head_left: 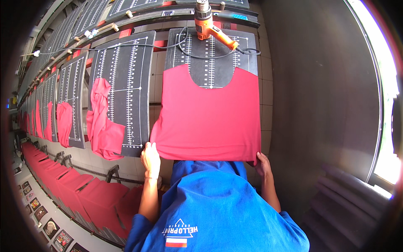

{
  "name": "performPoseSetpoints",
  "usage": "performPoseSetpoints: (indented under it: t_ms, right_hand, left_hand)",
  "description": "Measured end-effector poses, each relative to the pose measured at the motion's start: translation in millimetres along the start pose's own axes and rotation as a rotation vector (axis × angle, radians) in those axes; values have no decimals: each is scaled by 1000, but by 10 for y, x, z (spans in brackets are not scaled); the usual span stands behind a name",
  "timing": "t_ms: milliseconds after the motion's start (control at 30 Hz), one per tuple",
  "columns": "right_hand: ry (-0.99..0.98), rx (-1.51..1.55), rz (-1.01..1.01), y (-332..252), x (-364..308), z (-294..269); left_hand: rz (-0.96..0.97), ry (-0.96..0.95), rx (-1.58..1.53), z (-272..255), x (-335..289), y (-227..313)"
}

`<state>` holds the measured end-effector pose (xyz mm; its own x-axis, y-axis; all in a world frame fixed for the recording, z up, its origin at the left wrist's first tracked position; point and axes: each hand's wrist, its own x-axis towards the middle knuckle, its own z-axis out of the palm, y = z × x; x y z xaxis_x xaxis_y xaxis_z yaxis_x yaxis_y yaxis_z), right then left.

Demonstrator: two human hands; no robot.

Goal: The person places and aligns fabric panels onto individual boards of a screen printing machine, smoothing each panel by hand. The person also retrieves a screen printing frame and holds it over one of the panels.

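A red fabric piece (210, 117) with a scooped neckline lies spread over a black printing board (176, 54) marked with white rulers. Its lower edge hangs at the board's near end, close to my body. At the near left corner, my left hand (150, 158) is closed on the fabric. My right hand (263, 164) pinches the opposite near corner, its fingertips partly hidden. An orange heat gun (210, 30) stands at the board's far end, above the neckline, with a black cable (126, 44) running off to the left.
To the left, a neighbouring ruled board (136, 71) carries a crumpled red fabric piece (100, 126). Several more such boards stretch away beyond it. Behind on the left, a row of boards is covered in red fabric (100, 195). A dark wall (319, 92) rises on the right, with dark rolls (344, 201) below.
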<state>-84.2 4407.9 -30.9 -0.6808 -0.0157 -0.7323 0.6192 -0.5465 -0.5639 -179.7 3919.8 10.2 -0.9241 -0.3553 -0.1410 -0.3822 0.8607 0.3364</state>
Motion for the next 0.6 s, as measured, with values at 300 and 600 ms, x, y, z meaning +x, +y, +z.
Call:
performPoseSetpoints:
  t_ms: [300,600]
  right_hand:
    - [142,-170,107,2,31,-151]
    - [340,-1159,-845,-1113,933,1649]
  left_hand:
    - [-85,-127,102,-33,19,55]
    - [-205,-414,-1065,746,1332,449]
